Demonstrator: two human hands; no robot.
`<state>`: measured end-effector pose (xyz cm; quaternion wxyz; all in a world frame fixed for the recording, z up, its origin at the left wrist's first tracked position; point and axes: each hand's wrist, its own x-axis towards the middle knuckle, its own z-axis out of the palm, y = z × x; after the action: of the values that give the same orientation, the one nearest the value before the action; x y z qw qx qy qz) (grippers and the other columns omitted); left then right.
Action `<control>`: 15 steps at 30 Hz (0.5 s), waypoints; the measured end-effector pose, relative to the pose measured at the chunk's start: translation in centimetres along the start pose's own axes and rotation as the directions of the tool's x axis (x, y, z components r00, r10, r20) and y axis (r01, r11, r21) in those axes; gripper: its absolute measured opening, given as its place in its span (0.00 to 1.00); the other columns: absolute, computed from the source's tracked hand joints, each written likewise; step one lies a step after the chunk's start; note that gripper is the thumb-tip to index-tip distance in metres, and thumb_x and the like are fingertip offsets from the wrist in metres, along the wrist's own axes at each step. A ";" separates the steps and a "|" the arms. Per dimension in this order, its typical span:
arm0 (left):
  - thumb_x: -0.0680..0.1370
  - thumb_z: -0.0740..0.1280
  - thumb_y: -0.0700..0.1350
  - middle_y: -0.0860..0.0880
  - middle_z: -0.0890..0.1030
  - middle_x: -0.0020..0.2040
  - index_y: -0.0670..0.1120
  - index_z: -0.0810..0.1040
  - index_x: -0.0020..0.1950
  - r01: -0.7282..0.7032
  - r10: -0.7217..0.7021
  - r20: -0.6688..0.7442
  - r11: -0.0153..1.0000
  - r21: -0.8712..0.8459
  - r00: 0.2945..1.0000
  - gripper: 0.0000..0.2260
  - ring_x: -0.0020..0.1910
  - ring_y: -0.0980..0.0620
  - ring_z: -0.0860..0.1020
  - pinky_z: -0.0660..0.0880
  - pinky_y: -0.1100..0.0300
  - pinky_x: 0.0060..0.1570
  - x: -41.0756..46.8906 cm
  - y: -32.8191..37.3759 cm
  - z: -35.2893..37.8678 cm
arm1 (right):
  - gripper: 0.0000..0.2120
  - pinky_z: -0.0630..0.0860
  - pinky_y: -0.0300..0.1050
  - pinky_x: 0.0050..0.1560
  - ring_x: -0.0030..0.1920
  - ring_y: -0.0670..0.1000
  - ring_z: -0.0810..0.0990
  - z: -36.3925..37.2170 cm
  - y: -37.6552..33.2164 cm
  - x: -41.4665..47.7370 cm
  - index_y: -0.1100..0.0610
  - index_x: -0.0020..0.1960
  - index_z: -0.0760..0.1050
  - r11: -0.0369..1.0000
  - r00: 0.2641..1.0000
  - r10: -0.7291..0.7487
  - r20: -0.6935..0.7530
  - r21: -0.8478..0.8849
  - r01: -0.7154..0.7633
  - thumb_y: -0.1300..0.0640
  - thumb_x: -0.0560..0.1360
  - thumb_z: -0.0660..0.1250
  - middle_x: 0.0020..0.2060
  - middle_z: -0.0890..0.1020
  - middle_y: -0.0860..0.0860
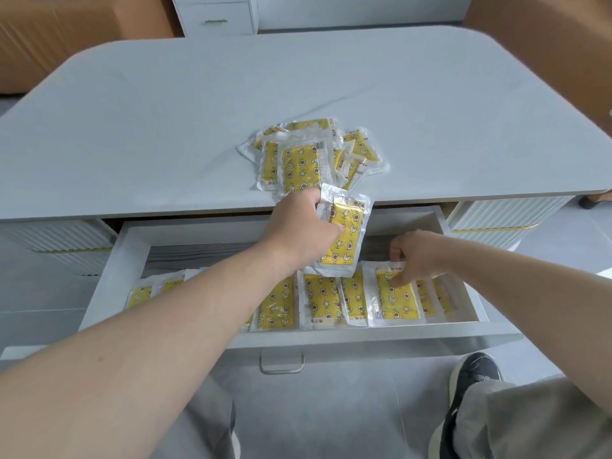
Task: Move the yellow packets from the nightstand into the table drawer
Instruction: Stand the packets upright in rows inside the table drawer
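Observation:
A heap of yellow packets (311, 154) in clear wrap lies near the front edge of the pale grey table (165, 127). Below it the white drawer (331, 339) stands pulled out, with a row of several yellow packets (321, 299) lying flat inside. My left hand (298, 226) grips one yellow packet (344, 240) and holds it above the drawer. My right hand (414, 253) pinches the top edge of another packet (395, 298) that lies in the row at the drawer's right side.
The drawer's metal handle (281, 362) sticks out toward me. My right leg and dark shoe (473, 385) are on the floor at lower right. White ribbed cabinet sides (500, 220) flank the drawer. A white cabinet (215, 14) and brown cardboard stand behind the table.

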<state>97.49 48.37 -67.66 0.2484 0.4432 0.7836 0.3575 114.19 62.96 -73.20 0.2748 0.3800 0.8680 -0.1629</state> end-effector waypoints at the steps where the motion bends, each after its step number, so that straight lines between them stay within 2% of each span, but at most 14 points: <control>1: 0.73 0.76 0.43 0.54 0.81 0.37 0.49 0.79 0.45 -0.004 0.004 0.008 1.000 -0.011 1.000 0.07 0.35 0.56 0.78 0.77 0.58 0.36 0.0 0.0 0.0 | 0.23 0.69 0.41 0.40 0.49 0.52 0.76 0.1 0.0 0.0 0.52 0.57 0.72 1.000 1.000 0.006 -0.006 0.007 -0.006 0.44 0.70 0.78 0.51 0.78 0.49; 4: 0.73 0.77 0.44 0.54 0.84 0.45 0.48 0.82 0.51 -0.004 0.005 0.017 0.999 -0.037 1.000 0.10 0.43 0.54 0.82 0.81 0.55 0.47 -0.1 -0.2 -0.1 | 0.23 0.67 0.39 0.36 0.49 0.52 0.76 0.1 -0.2 -0.2 0.52 0.56 0.71 1.000 1.000 0.007 -0.010 -0.020 -0.007 0.43 0.70 0.77 0.50 0.79 0.50; 8: 0.71 0.79 0.49 0.48 0.85 0.47 0.46 0.82 0.52 0.024 -0.023 0.020 0.997 -0.076 1.000 0.13 0.46 0.47 0.84 0.82 0.46 0.50 0.0 -0.6 -0.2 | 0.31 0.71 0.42 0.44 0.50 0.51 0.74 -1.1 -0.3 -0.7 0.51 0.63 0.71 0.995 0.997 -0.050 -0.051 -0.087 0.045 0.40 0.67 0.78 0.50 0.75 0.48; 12: 0.62 0.79 0.56 0.39 0.84 0.49 0.42 0.83 0.50 0.061 -0.059 0.023 0.987 -0.151 0.998 0.24 0.49 0.38 0.83 0.82 0.39 0.49 0.0 -0.6 -0.2 | 0.26 0.74 0.42 0.49 0.46 0.44 0.76 -3.6 -0.4 -2.0 0.48 0.60 0.76 0.977 0.992 -0.122 -0.041 0.173 0.128 0.42 0.66 0.80 0.46 0.76 0.42; 13: 0.62 0.80 0.55 0.39 0.84 0.50 0.42 0.83 0.49 0.074 -0.068 0.040 0.983 -0.169 0.997 0.23 0.49 0.38 0.83 0.82 0.39 0.49 -0.1 -0.5 -0.1 | 0.25 0.76 0.44 0.52 0.48 0.46 0.78 -4.0 -0.4 -2.4 0.48 0.59 0.77 0.944 0.990 -0.138 -0.043 0.298 0.144 0.44 0.66 0.81 0.47 0.79 0.43; 15: 0.65 0.82 0.48 0.40 0.85 0.49 0.44 0.84 0.48 0.093 -0.077 0.084 0.973 -0.210 0.993 0.16 0.50 0.39 0.84 0.82 0.41 0.51 -0.2 -0.2 -0.1 | 0.24 0.80 0.47 0.55 0.53 0.51 0.82 -4.7 -0.2 -3.1 0.51 0.58 0.79 0.800 0.982 -0.179 -0.056 0.573 0.178 0.51 0.65 0.82 0.50 0.84 0.47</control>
<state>97.41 48.09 -67.80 0.3390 0.3934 0.7490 0.4116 114.11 63.32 -67.61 0.1313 0.3617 0.8099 -0.4427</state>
